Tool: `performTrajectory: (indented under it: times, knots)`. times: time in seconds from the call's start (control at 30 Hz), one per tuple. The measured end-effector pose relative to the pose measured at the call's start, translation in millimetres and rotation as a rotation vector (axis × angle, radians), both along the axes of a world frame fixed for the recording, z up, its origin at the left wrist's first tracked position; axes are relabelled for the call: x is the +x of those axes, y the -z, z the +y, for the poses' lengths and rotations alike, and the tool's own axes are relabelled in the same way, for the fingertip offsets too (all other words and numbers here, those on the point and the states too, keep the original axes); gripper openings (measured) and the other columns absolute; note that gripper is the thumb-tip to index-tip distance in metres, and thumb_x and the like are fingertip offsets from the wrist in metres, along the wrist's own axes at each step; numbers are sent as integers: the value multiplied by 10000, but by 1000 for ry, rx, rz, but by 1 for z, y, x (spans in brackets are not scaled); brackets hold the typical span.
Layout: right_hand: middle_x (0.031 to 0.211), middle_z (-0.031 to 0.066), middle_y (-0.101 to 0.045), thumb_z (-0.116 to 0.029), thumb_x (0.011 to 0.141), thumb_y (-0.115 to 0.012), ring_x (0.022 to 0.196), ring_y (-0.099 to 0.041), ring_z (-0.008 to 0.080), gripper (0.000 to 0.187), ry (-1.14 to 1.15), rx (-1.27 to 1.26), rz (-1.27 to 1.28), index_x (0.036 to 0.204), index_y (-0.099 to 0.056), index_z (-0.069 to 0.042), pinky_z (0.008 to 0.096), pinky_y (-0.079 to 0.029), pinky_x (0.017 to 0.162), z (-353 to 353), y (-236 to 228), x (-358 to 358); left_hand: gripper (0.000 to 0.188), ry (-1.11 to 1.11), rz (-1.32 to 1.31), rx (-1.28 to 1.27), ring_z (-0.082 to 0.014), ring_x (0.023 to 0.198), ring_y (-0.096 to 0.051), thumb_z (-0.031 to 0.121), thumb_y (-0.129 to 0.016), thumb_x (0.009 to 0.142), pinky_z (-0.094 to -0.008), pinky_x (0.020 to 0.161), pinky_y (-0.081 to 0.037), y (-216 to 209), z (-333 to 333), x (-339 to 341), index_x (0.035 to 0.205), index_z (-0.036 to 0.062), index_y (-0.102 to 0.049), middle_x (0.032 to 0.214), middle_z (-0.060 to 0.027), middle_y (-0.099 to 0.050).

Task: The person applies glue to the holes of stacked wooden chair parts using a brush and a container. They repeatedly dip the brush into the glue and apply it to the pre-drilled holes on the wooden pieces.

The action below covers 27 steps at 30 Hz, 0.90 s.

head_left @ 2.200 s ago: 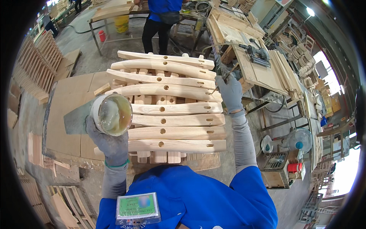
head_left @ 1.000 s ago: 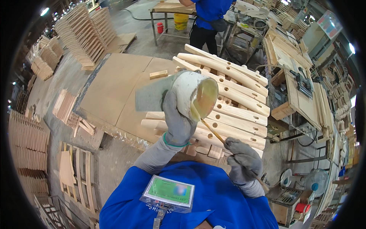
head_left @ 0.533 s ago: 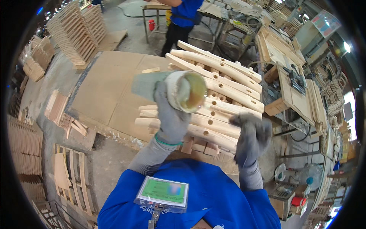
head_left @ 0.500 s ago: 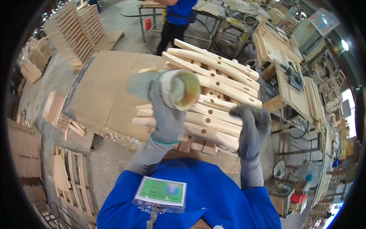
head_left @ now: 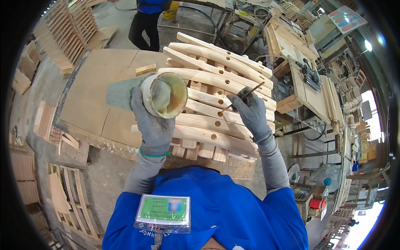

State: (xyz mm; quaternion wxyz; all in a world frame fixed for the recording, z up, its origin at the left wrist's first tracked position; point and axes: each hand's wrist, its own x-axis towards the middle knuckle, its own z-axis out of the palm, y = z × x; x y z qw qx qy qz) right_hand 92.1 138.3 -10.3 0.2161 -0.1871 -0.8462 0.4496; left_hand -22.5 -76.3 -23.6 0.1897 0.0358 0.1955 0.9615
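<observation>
My left hand (head_left: 155, 130), in a grey glove, is closed around a round tub (head_left: 146, 96) with a pale, creamy paste smeared inside. The tub is tilted, so its mouth shows. In the gloved fingers of my right hand (head_left: 253, 116) is a thin brown stick (head_left: 255, 88), held slantwise. Its lower left tip is at a round hole in one of the pale wooden rails (head_left: 241, 114); whether it enters the hole I cannot tell. Several such slightly curved rails lie side by side, each with holes, and shorter wooden pieces (head_left: 206, 151) show beneath them.
Brown cardboard (head_left: 89, 93) covers the worktable, with a small wood block (head_left: 146, 69) on it. Beyond the table stands another person (head_left: 145, 27). Stacked wooden parts (head_left: 58, 37) rise at the far left, a pallet (head_left: 79, 196) lies at the near left, and a fan (head_left: 328, 178) stands at the right.
My right hand has moved left and away from me over the rails, and the stick now shows clearly. The tub sits farther left in the picture; the whole view has shifted too.
</observation>
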Motion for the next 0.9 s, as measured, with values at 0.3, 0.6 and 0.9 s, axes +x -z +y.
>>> performTrajectory:
  times: [0.3,0.6,0.9]
  knots:
    - [581,88,-530,-225,860,-637,521,-505,188,215,18,145,-28,815,-569,-26,322,-401,521,-13,-5,2,473,-57,179,-62,-212,1202,-473,411,-334,986,-382,1006,-437,7,-3,5,1319,84,-416,1301,-74,-478]
    - [754,108,-657,-157,848,-611,702,-623,144,168,77,-58,53,863,-606,10,269,-472,650,-3,-5,28,445,110,35,-7,-191,1189,-485,370,-343,993,-346,1025,-394,-4,-3,21,1290,54,-444,1243,-68,-526]
    - [967,183,-656,60,811,-646,860,-650,189,175,-117,-380,557,954,-557,14,278,-540,716,-98,-49,77,514,137,459,-169,-229,1173,-509,394,-322,980,-362,1013,-415,-8,5,58,1332,26,-389,1291,-119,-493]
